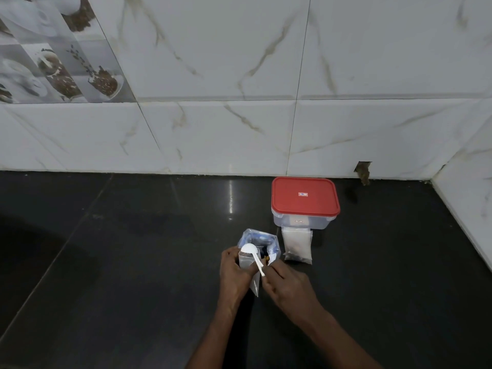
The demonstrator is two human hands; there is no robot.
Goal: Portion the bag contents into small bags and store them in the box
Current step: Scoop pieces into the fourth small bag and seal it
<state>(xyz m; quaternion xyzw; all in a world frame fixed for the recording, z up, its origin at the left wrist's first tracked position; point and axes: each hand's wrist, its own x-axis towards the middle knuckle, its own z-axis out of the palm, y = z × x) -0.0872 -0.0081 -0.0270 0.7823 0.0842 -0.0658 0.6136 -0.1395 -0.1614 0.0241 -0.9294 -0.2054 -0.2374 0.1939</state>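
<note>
Black bench (133, 262) below marble tiles: I see the clear box (303, 222), red lid on, near its back edge. Before it stand an open bluish bag (271, 243) and a filled small bag (297, 245). The left hand (234, 272) grips another small bag (255, 284); the right hand (288, 284) pinches a white spoon (249, 248) at its mouth.

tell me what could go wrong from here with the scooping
1. The spoon in the right hand sits at the narrow mouth of the small bag, which only the left hand holds. A slight miss could spill contents on the dark counter.
2. The big bag stands open and unsupported just behind both hands, so a nudge may tip it.
3. The box has its red lid on, and a filled bag lies outside it.
</note>
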